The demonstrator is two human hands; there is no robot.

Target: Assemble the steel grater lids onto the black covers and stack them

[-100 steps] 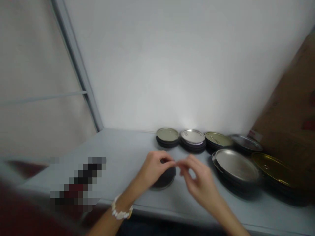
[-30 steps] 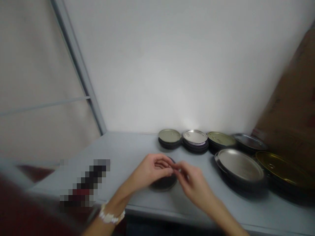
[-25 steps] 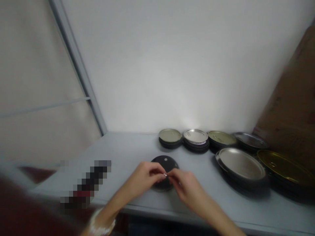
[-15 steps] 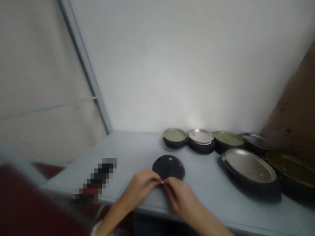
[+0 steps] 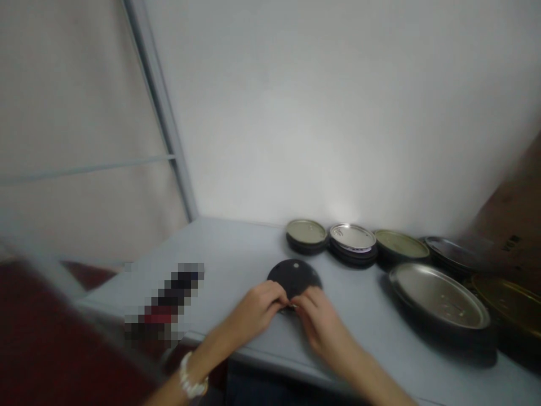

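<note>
A dark round lid [image 5: 295, 277] with a small pale dot lies flat on the grey table [image 5: 236, 259]. My left hand [image 5: 257, 307] and my right hand [image 5: 316, 318] meet at its near edge, fingertips pinched together on a tiny object I cannot make out. Both hands have curled fingers and touch each other. A pale bead bracelet [image 5: 192, 383] sits on my left wrist.
Stacks of round metal lids line the back: a gold-topped one [image 5: 306, 232], a silver one [image 5: 353, 239], another gold one [image 5: 400, 245]. A large silver lid [image 5: 439, 294] lies to the right. A brown cardboard box [image 5: 513, 225] stands at the far right. A pixelated patch [image 5: 164, 304] lies at the left.
My hands drew back toward the near table edge, uncovering the dark lid, then moved forward to its near rim. The view shifted left.
</note>
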